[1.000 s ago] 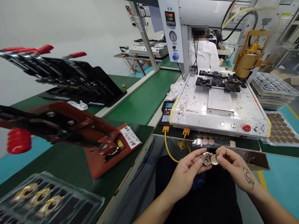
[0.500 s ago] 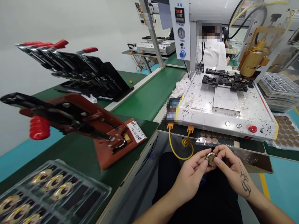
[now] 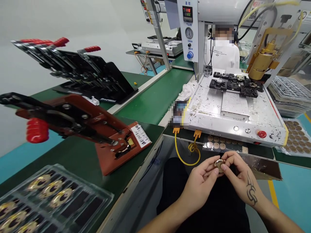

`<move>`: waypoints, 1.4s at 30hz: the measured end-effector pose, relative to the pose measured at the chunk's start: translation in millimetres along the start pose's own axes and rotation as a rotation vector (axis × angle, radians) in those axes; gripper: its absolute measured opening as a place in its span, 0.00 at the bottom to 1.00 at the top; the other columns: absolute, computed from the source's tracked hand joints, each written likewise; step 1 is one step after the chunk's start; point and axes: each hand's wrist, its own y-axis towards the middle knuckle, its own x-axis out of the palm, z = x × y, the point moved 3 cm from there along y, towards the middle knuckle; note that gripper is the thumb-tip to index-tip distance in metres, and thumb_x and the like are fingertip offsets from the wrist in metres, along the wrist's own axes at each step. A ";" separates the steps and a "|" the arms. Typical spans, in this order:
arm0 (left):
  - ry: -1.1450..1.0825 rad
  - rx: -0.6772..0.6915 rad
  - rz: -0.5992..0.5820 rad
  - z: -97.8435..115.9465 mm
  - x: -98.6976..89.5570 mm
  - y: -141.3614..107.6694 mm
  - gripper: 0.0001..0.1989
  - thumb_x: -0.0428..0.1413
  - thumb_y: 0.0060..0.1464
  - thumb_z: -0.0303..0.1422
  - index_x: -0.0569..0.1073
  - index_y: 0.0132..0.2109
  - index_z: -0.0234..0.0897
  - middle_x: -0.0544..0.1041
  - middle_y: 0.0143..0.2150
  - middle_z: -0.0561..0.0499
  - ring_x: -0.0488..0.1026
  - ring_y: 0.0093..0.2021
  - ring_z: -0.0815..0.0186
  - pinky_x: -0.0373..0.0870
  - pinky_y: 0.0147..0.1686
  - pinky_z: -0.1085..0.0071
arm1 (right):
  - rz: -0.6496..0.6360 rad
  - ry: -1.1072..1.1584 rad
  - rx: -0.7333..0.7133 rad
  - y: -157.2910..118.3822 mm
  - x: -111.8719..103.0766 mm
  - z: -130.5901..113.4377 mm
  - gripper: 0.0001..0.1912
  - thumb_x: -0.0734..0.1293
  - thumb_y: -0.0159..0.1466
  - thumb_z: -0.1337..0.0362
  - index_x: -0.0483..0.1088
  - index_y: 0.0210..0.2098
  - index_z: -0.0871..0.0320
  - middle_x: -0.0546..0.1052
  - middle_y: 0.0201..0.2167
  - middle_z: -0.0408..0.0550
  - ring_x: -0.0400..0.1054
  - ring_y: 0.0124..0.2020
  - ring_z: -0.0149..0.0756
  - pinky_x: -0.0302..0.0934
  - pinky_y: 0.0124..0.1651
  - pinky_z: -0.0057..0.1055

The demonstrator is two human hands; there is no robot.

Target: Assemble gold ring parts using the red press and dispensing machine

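Note:
Between my two hands, above my lap, is a small round watch case point(image 3: 219, 165) with a shiny gold rim and a brownish round face turned up. My left hand point(image 3: 200, 181) grips its left side, thumb and fingers closed on the rim. From the right, my right hand point(image 3: 236, 173) pinches it too, the thumb lying on the face. The fingers hide parts of the edge. Just beyond the hands, a strip of round brown stickers point(image 3: 215, 145) lies under the front edge of a white dispensing machine point(image 3: 213, 121).
A brown toggle press point(image 3: 116, 145) with a red handle stands on the left bench. Nearer is a clear tray point(image 3: 89, 187) holding several gold watch parts. Black clamps point(image 3: 97, 74) stand behind. A yellow cable point(image 3: 178, 150) hangs from the machine. A person point(image 3: 223, 53) sits beyond.
The view has shifted slightly. Both hands keep the watch case in about the same place, and my right thumb has moved a little on its face. The person beyond has shifted.

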 end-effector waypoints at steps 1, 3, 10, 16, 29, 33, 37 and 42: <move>0.022 0.008 0.015 -2.0 0.3 0.6 0.23 0.65 0.65 0.40 0.78 0.63 0.36 0.83 0.59 0.39 0.81 0.59 0.50 0.78 0.63 0.54 | 0.012 -0.041 -0.023 -0.2 0.9 0.3 0.11 0.65 0.76 0.60 0.67 0.36 0.53 0.73 0.47 0.50 0.70 0.48 0.42 0.65 0.49 0.36; 0.081 0.032 0.050 -6.0 -0.2 1.3 0.21 0.64 0.66 0.38 0.78 0.62 0.36 0.84 0.58 0.39 0.82 0.58 0.51 0.78 0.63 0.55 | 0.033 -0.133 -0.065 -0.7 2.7 3.1 0.12 0.65 0.75 0.61 0.65 0.34 0.53 0.72 0.45 0.49 0.70 0.47 0.42 0.65 0.49 0.37; 0.442 0.138 -0.034 -2.3 -12.3 3.7 0.23 0.54 0.71 0.35 0.67 0.70 0.38 0.83 0.58 0.39 0.82 0.56 0.53 0.78 0.61 0.54 | -0.055 -0.250 -0.159 5.8 1.6 10.9 0.08 0.65 0.76 0.63 0.70 0.54 0.51 0.73 0.49 0.51 0.69 0.50 0.44 0.67 0.53 0.40; 0.349 0.141 -0.016 23.0 -21.8 9.4 0.25 0.59 0.69 0.35 0.65 0.68 0.42 0.78 0.63 0.40 0.79 0.61 0.56 0.75 0.63 0.58 | -0.122 0.032 -0.050 20.3 4.1 -0.2 0.08 0.67 0.76 0.56 0.75 0.43 0.52 0.76 0.37 0.47 0.70 0.36 0.38 0.67 0.40 0.33; 0.515 0.122 0.146 53.7 -30.9 -8.6 0.08 0.59 0.66 0.37 0.76 0.42 0.36 0.79 0.35 0.50 0.75 0.34 0.65 0.73 0.36 0.69 | -0.294 0.026 -0.238 38.5 20.5 -8.8 0.23 0.71 0.72 0.60 0.69 0.65 0.47 0.79 0.46 0.48 0.75 0.41 0.38 0.73 0.47 0.35; 0.612 0.157 0.184 66.4 -33.6 -18.1 0.06 0.57 0.66 0.35 0.75 0.42 0.37 0.79 0.35 0.50 0.75 0.33 0.65 0.72 0.36 0.69 | -0.384 -0.219 -0.563 50.6 22.9 -27.2 0.25 0.67 0.74 0.66 0.67 0.68 0.47 0.77 0.56 0.53 0.76 0.53 0.44 0.72 0.54 0.39; 0.829 0.341 0.225 128.0 -49.4 -37.2 0.09 0.59 0.66 0.35 0.77 0.51 0.39 0.82 0.41 0.48 0.78 0.39 0.63 0.74 0.41 0.69 | -0.361 -0.229 -0.660 69.0 30.8 -39.5 0.23 0.68 0.73 0.65 0.66 0.66 0.48 0.79 0.50 0.52 0.77 0.47 0.43 0.74 0.49 0.37; 1.312 0.965 0.681 248.4 -109.7 -71.6 0.12 0.56 0.68 0.39 0.75 0.37 0.40 0.79 0.35 0.48 0.74 0.38 0.61 0.70 0.44 0.64 | -0.293 -0.147 -0.630 99.0 42.3 -50.4 0.18 0.70 0.72 0.60 0.71 0.60 0.49 0.79 0.41 0.49 0.75 0.36 0.41 0.74 0.38 0.35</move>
